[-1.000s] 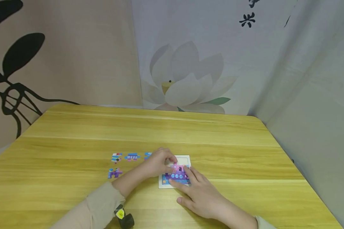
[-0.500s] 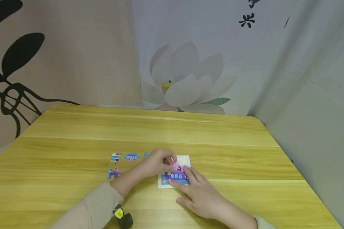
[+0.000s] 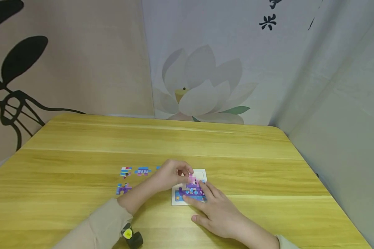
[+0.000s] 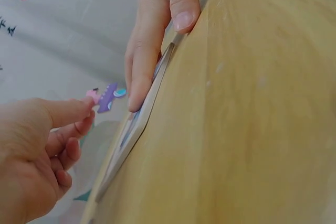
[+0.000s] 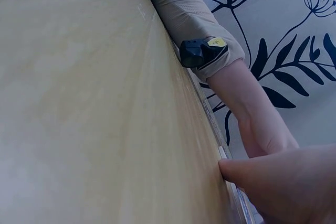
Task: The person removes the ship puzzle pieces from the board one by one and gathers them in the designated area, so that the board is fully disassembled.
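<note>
My left hand [image 3: 169, 175] pinches a pink and purple jigsaw piece [image 4: 107, 97] between thumb and finger. In the left wrist view the piece hangs in the air, apart from the flat puzzle board [image 4: 137, 124]. Seen from the head, this white-bordered board [image 3: 178, 203] bears a blue and purple picture, partly hidden by both hands. My right hand [image 3: 221, 212] has its fingers spread, with fingertips resting on the board's right part and thumb off to the near side. The right wrist view shows only part of that hand [image 5: 278, 179] at the board's edge.
Left of the board lie several loose jigsaw pieces, among them a blue one [image 3: 142, 171], a striped one [image 3: 125, 172] and a purple one [image 3: 123, 188]. One more is mostly behind my left hand. A black camera [image 3: 134, 238] sits on my left wrist. A curtain [image 3: 205, 62] hangs behind the table [image 3: 252, 155].
My left hand has risen slightly, and the pinched piece has come up a little with it, tilting over the board. My right hand stays where it was.
</note>
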Motion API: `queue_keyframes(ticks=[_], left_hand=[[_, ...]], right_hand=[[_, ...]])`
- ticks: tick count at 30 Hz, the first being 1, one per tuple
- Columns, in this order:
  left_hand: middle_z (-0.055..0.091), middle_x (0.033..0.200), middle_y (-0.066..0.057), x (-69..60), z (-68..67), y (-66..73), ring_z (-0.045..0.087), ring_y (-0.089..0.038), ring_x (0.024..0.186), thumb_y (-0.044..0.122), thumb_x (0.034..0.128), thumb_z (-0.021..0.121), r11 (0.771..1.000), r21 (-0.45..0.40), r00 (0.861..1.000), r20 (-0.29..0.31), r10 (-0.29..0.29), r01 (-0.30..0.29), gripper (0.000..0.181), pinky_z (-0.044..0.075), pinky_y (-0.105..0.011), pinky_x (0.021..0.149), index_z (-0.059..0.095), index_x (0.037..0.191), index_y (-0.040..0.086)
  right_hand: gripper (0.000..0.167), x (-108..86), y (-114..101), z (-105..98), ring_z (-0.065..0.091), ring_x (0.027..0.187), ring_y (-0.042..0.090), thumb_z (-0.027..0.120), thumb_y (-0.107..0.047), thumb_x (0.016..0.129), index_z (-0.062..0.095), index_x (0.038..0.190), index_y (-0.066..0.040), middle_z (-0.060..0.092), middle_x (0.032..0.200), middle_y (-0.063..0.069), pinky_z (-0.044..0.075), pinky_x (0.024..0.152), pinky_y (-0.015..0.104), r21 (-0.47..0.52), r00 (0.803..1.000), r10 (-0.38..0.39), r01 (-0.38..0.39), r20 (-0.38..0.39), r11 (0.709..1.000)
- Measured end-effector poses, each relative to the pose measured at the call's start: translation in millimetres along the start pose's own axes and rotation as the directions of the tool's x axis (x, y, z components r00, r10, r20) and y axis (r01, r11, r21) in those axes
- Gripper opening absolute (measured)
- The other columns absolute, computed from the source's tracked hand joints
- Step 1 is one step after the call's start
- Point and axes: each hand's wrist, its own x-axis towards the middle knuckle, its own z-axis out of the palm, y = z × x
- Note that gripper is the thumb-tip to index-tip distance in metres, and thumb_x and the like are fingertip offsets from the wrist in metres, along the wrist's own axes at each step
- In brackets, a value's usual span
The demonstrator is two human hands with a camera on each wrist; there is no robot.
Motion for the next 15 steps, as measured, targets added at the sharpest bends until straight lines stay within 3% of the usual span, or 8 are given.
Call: queue_keyframes(ticks=[15], left_hand=[[0.066, 0.083, 0.008, -7.5, -22.3, 19.5, 0.054, -0.018, 0.08, 0.013, 0.0834, 0.075, 1.0, -0.002, 1.0, -0.004, -0.028, 0.028, 0.016, 0.046, -0.03, 0.067, 0.072, 0.098, 0.007]], right_hand=[[0.052, 0.4, 1, 0, 0.019, 0.138, 0.044, 0.042, -0.052, 0.098, 0.031, 0.147, -0.043, 0.017, 0.154, 0.021, 0.025, 0.104, 0.06, 0.0, 1.0, 0.007, -0.007, -0.002, 1.0]])
